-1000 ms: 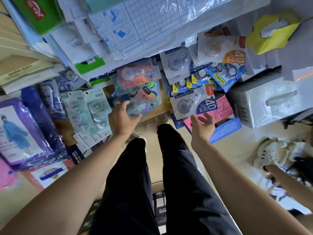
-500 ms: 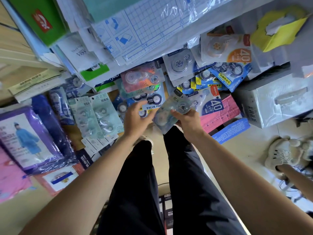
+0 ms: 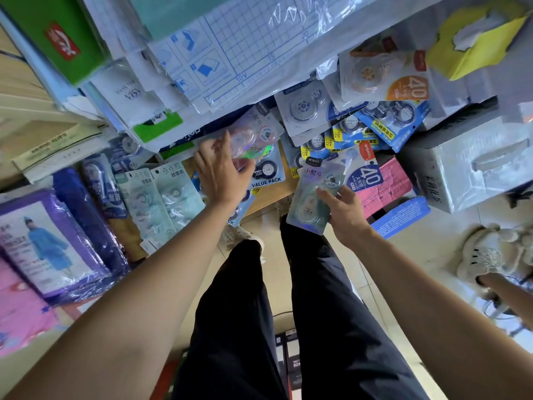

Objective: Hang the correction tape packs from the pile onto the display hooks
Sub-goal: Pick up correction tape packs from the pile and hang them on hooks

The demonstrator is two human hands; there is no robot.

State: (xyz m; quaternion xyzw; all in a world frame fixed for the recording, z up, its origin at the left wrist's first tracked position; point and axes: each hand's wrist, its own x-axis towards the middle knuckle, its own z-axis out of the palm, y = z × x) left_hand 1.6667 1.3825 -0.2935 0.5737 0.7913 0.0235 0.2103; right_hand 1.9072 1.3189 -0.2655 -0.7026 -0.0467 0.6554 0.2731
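My right hand (image 3: 344, 215) grips a pale green correction tape pack (image 3: 313, 197) by its lower right side, held out in front of the display. My left hand (image 3: 220, 171) reaches up to a holographic pink pack (image 3: 253, 134) hanging on the display, fingers curled around its lower left edge. Below it hangs a blue "VALUE PACK" card (image 3: 266, 174). A pile of correction tape packs (image 3: 349, 122) lies to the right on boxes, with a white "40" pack (image 3: 366, 171) just behind the one I hold. The hooks themselves are hidden behind the packs.
Teal glue-tape packs (image 3: 161, 197) and a purple raincoat bag (image 3: 49, 243) hang at the left. A grey box (image 3: 473, 168) and a yellow tissue box (image 3: 478, 41) sit at the right. Another person's hand (image 3: 490, 281) is at the far right, near a pale shoe. My legs stand below.
My right hand has drawn the pale green pack down and right, away from my left hand. My left hand has risen from the value pack to the pink pack above it.
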